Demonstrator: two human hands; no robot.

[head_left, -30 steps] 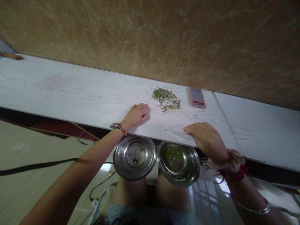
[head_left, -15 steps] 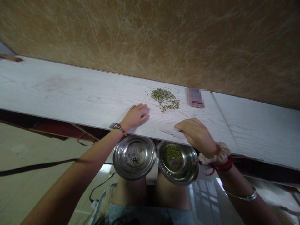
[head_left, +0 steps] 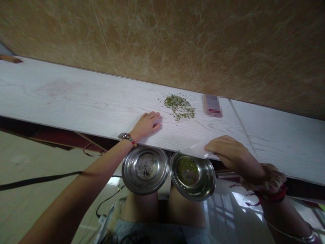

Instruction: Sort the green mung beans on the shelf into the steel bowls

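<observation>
My left hand (head_left: 148, 123) lies palm down on the white wood-grain ledge (head_left: 88, 101), fingers stretched out. A pale sheen shows by its fingertips; I cannot tell what it is. Just right of it, green mung beans (head_left: 179, 106) are spread in a loose patch. My right hand (head_left: 228, 152) pinches a thin, see-through plastic card (head_left: 195, 148) at the ledge's front edge. Below the card, a steel bowl (head_left: 209, 181) holds green beans at its bottom. Beside it, a second steel bowl (head_left: 129, 178) contains small whitish grains (head_left: 147, 166). Both bowls rest over my knees.
A phone (head_left: 212, 105), partly blurred out, lies on the ledge right of the beans. Behind the ledge rises a brown marbled wall (head_left: 162, 44). A brown wooden piece (head_left: 10, 59) is at the far left. A black cable (head_left: 40, 180) runs at lower left.
My right hand has moved right and toward me with the plastic card, from the ledge top to its front edge. My left hand has stayed in place.
</observation>
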